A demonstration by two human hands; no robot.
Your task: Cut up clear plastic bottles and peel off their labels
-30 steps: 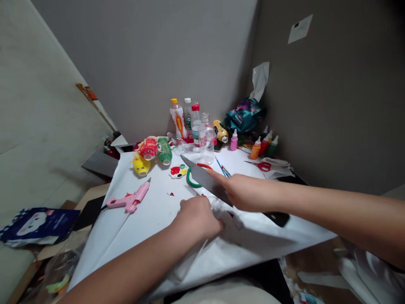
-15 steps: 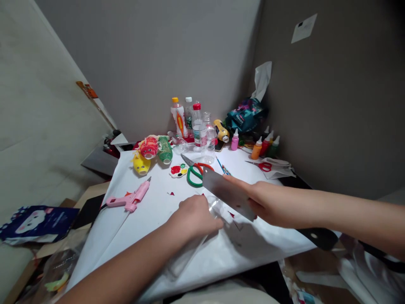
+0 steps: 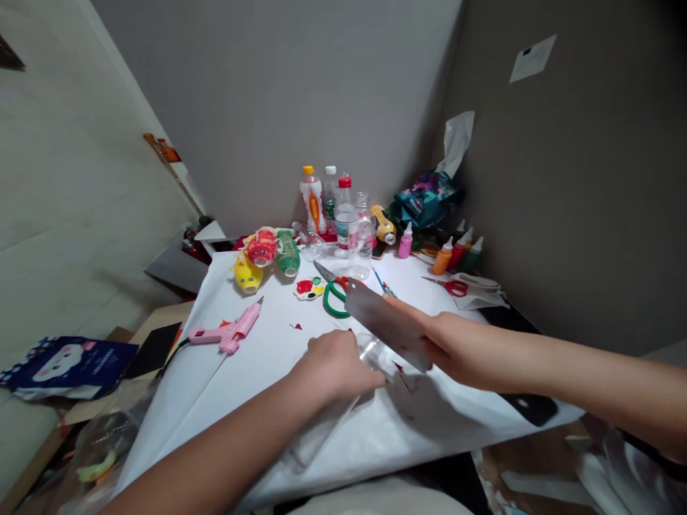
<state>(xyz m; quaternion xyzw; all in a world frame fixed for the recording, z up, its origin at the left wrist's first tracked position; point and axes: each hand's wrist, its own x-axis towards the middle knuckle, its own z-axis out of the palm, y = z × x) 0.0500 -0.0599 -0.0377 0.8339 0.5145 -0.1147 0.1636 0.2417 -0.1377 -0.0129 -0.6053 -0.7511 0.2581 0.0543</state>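
Note:
My left hand [image 3: 340, 366] is closed around a clear plastic bottle [image 3: 322, 436] lying on the white-covered table; the forearm hides part of it. A wide metal blade [image 3: 383, 322] is held by my right hand [image 3: 448, 347], its index finger stretched along the top edge. The blade is tilted over the bottle's far end, near my left hand; whether it touches the plastic I cannot tell. Just beyond the blade lie scissors with green and orange handles [image 3: 335, 299]. Small dark red scraps [image 3: 398, 366] lie beside the bottle.
A pink glue gun [image 3: 230, 332] lies at the left. Red, green and yellow painted bottle figures [image 3: 262, 247] stand behind it, near a paint palette [image 3: 308, 288]. Several bottles [image 3: 343, 214] are at the back. Paint bottles [image 3: 442, 257] and red scissors [image 3: 454, 287] are at the right.
The view has shifted, so the table items appear slightly farther right. Both hands keep nearly the same grips, and the blade stays over the bottle.

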